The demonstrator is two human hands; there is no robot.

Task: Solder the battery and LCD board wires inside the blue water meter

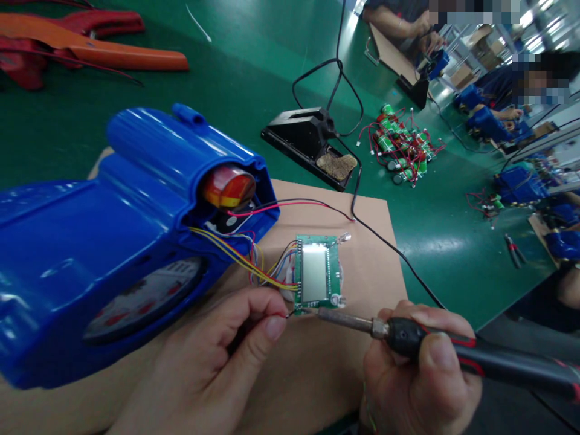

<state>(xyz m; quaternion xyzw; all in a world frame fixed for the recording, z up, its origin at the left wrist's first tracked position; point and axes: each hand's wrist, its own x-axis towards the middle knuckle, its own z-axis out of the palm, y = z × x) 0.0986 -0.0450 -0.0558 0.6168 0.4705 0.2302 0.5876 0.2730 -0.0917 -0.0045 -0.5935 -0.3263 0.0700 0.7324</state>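
Note:
Between thumb and forefinger, my left hand [226, 344] pinches a thin dark wire [291, 313] at the lower left corner of a green circuit board [334, 266]. A grey display [315, 273] covers most of that board. My right hand [421, 368] is wrapped round the handle of a soldering iron [353, 320], whose tip meets the board's lower edge by the wire's end. Yellow, red and other wires [235, 257] run from the board into a blue plastic housing [149, 175] on the left. A red and black wire pair [290, 205] also comes out of it.
Behind the board stands a black soldering iron stand [299, 136] with a brown sponge [336, 165]. Green cylindrical batteries [405, 145] with red leads lie in a pile. The iron's black cord [399, 248] crosses the cardboard [376, 235]. Orange-handled tools [113, 51] lie at far left; co-workers sit at upper right.

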